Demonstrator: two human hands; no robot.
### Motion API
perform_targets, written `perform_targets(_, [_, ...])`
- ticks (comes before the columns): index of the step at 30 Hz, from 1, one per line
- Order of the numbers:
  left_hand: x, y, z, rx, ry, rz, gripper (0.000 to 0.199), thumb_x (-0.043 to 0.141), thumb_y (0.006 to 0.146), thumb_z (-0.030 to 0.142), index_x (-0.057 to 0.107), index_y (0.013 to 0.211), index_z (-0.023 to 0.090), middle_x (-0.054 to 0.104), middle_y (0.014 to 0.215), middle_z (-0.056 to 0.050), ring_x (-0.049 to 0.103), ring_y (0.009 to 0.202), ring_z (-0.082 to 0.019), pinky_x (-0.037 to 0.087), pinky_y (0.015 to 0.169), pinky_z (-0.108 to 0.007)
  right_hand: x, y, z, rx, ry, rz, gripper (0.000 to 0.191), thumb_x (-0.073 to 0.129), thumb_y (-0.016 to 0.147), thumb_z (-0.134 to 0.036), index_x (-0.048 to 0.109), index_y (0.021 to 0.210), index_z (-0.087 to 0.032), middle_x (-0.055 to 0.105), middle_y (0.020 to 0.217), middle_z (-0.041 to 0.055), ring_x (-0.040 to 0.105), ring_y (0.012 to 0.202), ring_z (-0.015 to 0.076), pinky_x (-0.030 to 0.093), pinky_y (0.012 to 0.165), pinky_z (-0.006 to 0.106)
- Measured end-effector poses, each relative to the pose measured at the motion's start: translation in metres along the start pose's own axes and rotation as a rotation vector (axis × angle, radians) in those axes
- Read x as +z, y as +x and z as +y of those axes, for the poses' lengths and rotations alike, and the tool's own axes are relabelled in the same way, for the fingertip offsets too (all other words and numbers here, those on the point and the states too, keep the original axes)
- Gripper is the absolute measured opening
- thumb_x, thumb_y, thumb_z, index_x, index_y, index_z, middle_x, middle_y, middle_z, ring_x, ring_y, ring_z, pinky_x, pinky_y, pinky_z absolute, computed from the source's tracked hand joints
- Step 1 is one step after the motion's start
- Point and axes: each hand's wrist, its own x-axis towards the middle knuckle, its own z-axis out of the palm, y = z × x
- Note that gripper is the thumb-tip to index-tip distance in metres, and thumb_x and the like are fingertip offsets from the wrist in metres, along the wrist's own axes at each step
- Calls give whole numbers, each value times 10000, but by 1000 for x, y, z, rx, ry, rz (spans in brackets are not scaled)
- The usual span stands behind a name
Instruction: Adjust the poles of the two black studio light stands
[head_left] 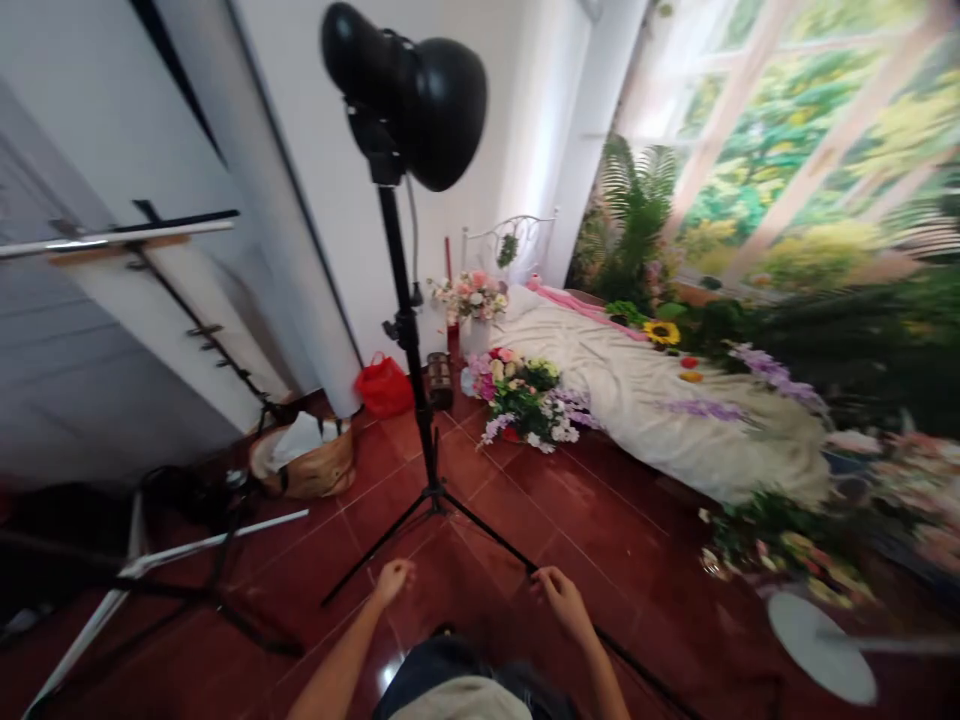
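A black studio light [420,100] stands in front of me on a black stand [409,340] with its tripod legs spread on the floor. My left hand [394,581] is low, left of the stand's base, with its fingers curled in and nothing visible in them. On the other side, my right hand [561,598] hovers with loosely bent fingers, slightly apart. A stand leg passes behind this right hand in the view; whether they touch I cannot tell. Both hands are below the lamp, near my body.
A bed with cream cloth [622,400] and flowers [525,395] lies ahead right. Left are a wicker basket [319,460], a red bag [384,385] and a white pole [225,540]. A white disc [817,640] is at lower right. The floor [525,490] is red tile.
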Motion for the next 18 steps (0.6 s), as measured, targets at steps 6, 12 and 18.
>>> perform_targets(6, [-27, 44, 137, 503, -358, -191, 208, 611, 683, 316, 608, 741, 116, 626, 653, -34, 578, 555, -106, 471, 590, -247, 61, 68, -65, -133, -97, -245, 460, 408, 749, -613, 594, 738, -193, 631, 651, 41, 589, 587, 190, 461, 587, 297])
perform_targets(12, [-43, 48, 240, 851, -540, 114, 320, 670, 657, 221, 546, 941, 142, 618, 922, -76, 594, 843, -132, 457, 824, -309, 110, 148, -130, -96, -100, -384, 554, 379, 714, -701, 559, 654, -181, 593, 554, 30, 550, 488, 159, 414, 475, 256])
perform_targets(18, [-47, 37, 312, 1086, -537, 118, 386, 664, 672, 245, 521, 1021, 163, 610, 981, -78, 585, 901, -139, 455, 831, -298, 159, 256, -236, -71, -89, -464, 633, 172, 803, -682, 504, 618, -177, 498, 466, 5, 438, 373, 95, 339, 387, 207])
